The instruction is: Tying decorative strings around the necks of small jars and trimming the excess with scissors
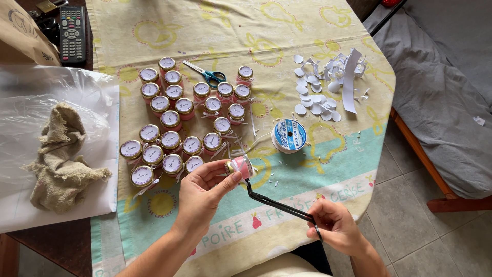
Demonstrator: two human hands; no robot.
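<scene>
Here, fingers (218, 180) around small jar (240, 166).

A small jar (240, 166) with pink contents and a gold lid is tipped on its side, lid toward the left, held just above the patterned cloth near the front edge of the bench. Black scissors (279, 203) slant from lower right up to it, their tips touching the jar's underside, seemingly at a thin white ribbon, though that is too small to confirm.
</scene>
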